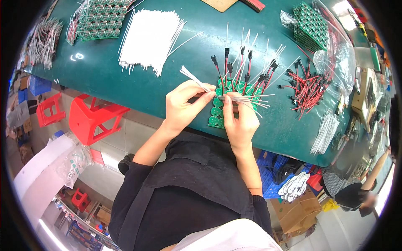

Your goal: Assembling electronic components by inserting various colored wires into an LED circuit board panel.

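Observation:
Both my hands meet above the near edge of a green table. My left hand (187,100) pinches a small bunch of white wires (193,77) whose ends point up and left. Closed round another bunch of thin white wires (255,99) is my right hand (240,121); these fan out to the right. The fingertips nearly touch, and the wire ends between them are too small to make out. Just beyond and below the hands lies a green circuit board panel (216,112), partly hidden by them. Red-and-black wires with black connectors (247,78) and white wires stand up from it.
A pile of white wires (150,39) lies at the far left, near circuit panels (100,21). At right are a heap of red-black connector leads (309,92), stacked green boards (310,27) and plastic bags. Red stools (94,119) stand left; another person (347,190) is at far right.

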